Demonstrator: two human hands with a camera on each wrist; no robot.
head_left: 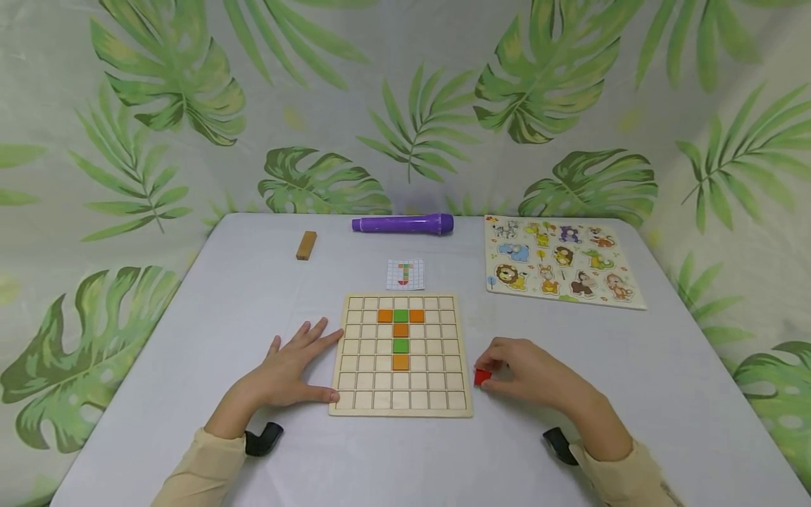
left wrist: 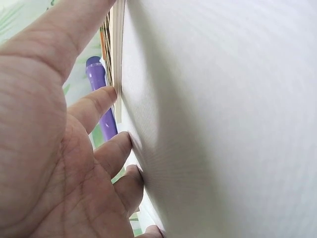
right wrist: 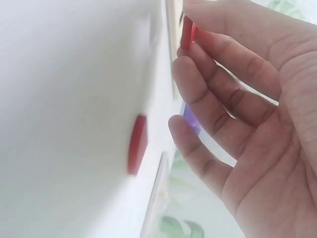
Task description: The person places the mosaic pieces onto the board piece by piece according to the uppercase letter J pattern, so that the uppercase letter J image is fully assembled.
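Note:
My right hand (head_left: 529, 370) pinches a red tile (head_left: 483, 377) between thumb and fingers, just off the right edge of the wooden grid board (head_left: 365, 401). The right wrist view shows the held tile (right wrist: 186, 32) edge-on. Another red piece (right wrist: 138, 145) lies on the table there; the head view hides it. With fingers spread, my left hand (head_left: 288, 373) touches the board's left edge with thumb and index finger. Orange tiles (head_left: 400, 362) and green tiles (head_left: 400, 346) form a T on the grid. Behind the board lies a pattern card (head_left: 405, 274) with a coloured J.
A purple tube-shaped thing (head_left: 402, 224) lies along the table's back edge. A small wooden block (head_left: 306, 245) is at the back left. The animal puzzle board (head_left: 564, 260) occupies the back right. Leaf-printed cloth (head_left: 329, 105) hangs behind the white table (head_left: 209, 310).

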